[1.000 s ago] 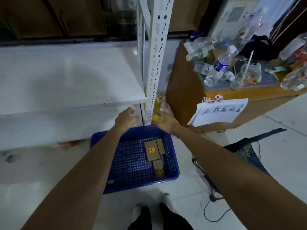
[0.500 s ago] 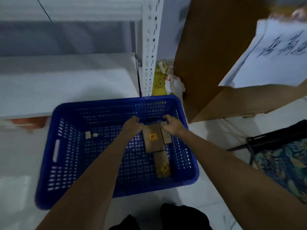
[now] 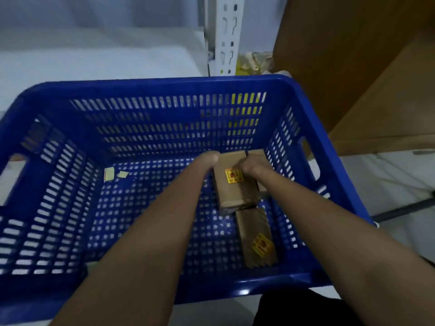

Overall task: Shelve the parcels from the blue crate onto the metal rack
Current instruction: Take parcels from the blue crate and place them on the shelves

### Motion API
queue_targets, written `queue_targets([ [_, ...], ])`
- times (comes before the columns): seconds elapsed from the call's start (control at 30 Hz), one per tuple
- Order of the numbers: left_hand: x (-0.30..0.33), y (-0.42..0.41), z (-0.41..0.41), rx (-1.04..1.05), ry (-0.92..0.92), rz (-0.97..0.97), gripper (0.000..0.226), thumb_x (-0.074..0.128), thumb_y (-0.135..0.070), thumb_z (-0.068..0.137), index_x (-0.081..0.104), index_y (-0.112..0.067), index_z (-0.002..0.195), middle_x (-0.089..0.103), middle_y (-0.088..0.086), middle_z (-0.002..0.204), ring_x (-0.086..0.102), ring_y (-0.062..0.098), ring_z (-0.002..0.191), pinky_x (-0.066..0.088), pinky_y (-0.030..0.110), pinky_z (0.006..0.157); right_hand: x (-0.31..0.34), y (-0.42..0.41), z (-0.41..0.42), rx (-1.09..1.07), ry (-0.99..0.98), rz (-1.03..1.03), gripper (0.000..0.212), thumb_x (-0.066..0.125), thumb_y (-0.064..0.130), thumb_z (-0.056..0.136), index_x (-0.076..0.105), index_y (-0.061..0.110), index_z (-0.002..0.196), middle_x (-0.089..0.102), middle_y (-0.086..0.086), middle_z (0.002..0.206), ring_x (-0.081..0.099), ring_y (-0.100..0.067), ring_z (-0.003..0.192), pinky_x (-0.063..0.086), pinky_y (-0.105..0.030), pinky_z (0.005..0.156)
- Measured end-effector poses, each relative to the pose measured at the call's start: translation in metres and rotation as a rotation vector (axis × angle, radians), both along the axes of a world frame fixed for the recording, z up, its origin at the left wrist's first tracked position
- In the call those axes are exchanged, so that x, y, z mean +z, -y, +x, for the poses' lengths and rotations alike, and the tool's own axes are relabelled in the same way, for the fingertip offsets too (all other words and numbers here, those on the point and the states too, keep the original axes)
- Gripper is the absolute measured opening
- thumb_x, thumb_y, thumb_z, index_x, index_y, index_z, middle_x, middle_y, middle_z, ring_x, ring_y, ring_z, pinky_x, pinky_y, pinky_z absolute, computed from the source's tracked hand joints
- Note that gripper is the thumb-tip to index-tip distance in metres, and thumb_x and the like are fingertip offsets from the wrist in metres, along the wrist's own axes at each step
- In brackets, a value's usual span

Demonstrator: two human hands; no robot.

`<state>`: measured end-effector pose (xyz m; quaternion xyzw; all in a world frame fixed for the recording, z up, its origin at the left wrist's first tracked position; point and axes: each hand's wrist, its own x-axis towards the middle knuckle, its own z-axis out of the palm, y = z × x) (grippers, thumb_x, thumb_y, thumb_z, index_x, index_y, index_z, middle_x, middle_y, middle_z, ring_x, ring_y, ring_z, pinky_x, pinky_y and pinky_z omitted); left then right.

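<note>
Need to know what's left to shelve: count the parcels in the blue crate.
3 visible: one parcel gripped by both hands, a second partly hidden beside it under the right hand, a third nearer the front wall. More may be hidden.

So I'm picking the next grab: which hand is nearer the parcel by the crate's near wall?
Right. The right hand grips the far parcel just beyond the near parcel; the left hand is farther left.

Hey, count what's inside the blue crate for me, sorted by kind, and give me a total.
Brown cardboard parcels: 3, namely the far parcel between both hands, a narrow parcel partly hidden to its right, and the near parcel.
Small pale paper scraps: 2
Total: 5 in the blue crate.
</note>
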<state>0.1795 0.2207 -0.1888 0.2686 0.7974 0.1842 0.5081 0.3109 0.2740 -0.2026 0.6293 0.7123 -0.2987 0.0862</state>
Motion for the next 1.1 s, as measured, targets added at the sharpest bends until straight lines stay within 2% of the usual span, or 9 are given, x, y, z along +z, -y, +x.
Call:
queue_targets([
  [0.1,0.002,0.01,0.01,0.077,0.054,0.015,0.044,0.039,-0.029,0.098,0.048,-0.002,0.131,0.059,0.009,0.109,0.057,0.025,0.093,0.045,0.033,0.068,0.0,0.014,0.001,-0.026,-0.03,-0.037,0.03,0.049,0.036,0.093,0.065,0.011,0.098,0.066,-0.012,0.108,0.061,-0.028,0.094,0.048,-0.034,0.077],
  [0.2,-0.011,0.018,0.02,0.064,0.088,-0.064,0.04,0.039,-0.028,0.098,0.045,-0.005,0.13,0.051,0.013,0.129,0.052,0.031,0.112,0.042,0.037,0.08,-0.005,0.022,0.004,-0.03,-0.023,-0.055,0.028,0.048,0.034,0.093,0.058,0.014,0.075,0.064,-0.008,0.09,0.058,-0.021,0.075,0.043,-0.03,0.064],
  [0.33,-0.003,0.005,0.01,0.151,0.174,-0.092,0.024,0.044,-0.032,0.094,0.045,-0.011,0.106,0.054,0.012,0.097,0.053,0.028,0.078,0.048,0.041,0.064,-0.005,0.012,0.005,-0.043,-0.073,-0.026,0.03,0.048,0.038,0.091,0.063,0.012,0.091,0.061,-0.007,0.09,0.056,-0.024,0.079,0.041,-0.029,0.064],
  [0.4,0.008,0.001,0.004,0.143,0.153,-0.089,0.031,0.046,-0.036,0.094,0.044,-0.01,0.11,0.052,0.012,0.098,0.055,0.03,0.087,0.048,0.042,0.071,0.004,0.009,0.003,-0.05,-0.118,0.007,0.034,0.05,0.043,0.089,0.066,0.014,0.097,0.062,-0.007,0.093,0.056,-0.025,0.081,0.041,-0.029,0.065],
  [0.5,0.04,0.001,-0.002,0.162,0.147,-0.071,0.03,0.045,-0.034,0.096,0.049,-0.009,0.114,0.051,0.014,0.115,0.052,0.031,0.106,0.044,0.044,0.087,0.043,0.009,0.003,-0.044,-0.217,-0.049,0.028,0.054,0.048,0.086,0.06,0.022,0.078,0.063,-0.002,0.087,0.058,-0.022,0.082,0.041,-0.029,0.066],
  [0.6,0.106,0.011,-0.004,0.274,0.241,-0.069,0.024,0.05,-0.035,0.093,0.051,-0.012,0.095,0.057,0.01,0.107,0.056,0.026,0.088,0.05,0.042,0.084,0.113,0.007,0.006,-0.023,-0.27,-0.079,0.026,0.053,0.046,0.086,0.067,0.024,0.089,0.069,-0.001,0.094,0.062,-0.021,0.089,0.044,-0.03,0.072],
  [0.7,0.19,0.026,-0.004,0.317,0.28,-0.079,0.039,0.061,-0.047,0.085,0.05,-0.013,0.1,0.057,0.008,0.091,0.057,0.025,0.08,0.051,0.042,0.077,0.194,0.006,0.005,-0.046,-0.344,-0.135,0.027,0.05,0.047,0.088,0.066,0.025,0.085,0.068,0.001,0.095,0.061,-0.021,0.093,0.043,-0.032,0.08],
  [0.87,0.341,0.037,-0.014,0.069,0.137,0.132,0.074,0.068,-0.045,0.083,0.037,-0.017,0.144,0.04,0.008,0.145,0.044,0.028,0.129,0.04,0.044,0.105,0.343,0.013,-0.01,-0.182,-0.487,-0.311,0.033,0.032,0.029,0.101,0.053,0.011,0.081,0.056,-0.012,0.096,0.053,-0.026,0.088,0.039,-0.036,0.078],
  [1.1,0.561,0.058,-0.025,0.046,0.1,0.082,0.135,0.086,-0.066,0.032,0.033,-0.015,0.145,0.036,0.011,0.148,0.043,0.03,0.13,0.04,0.049,0.106,0.572,0.039,-0.009,-0.25,-0.68,-0.567,0.037,0.03,0.029,0.098,0.059,0.012,0.113,0.058,-0.005,0.119,0.057,-0.029,0.091,0.053,-0.042,0.079],
])
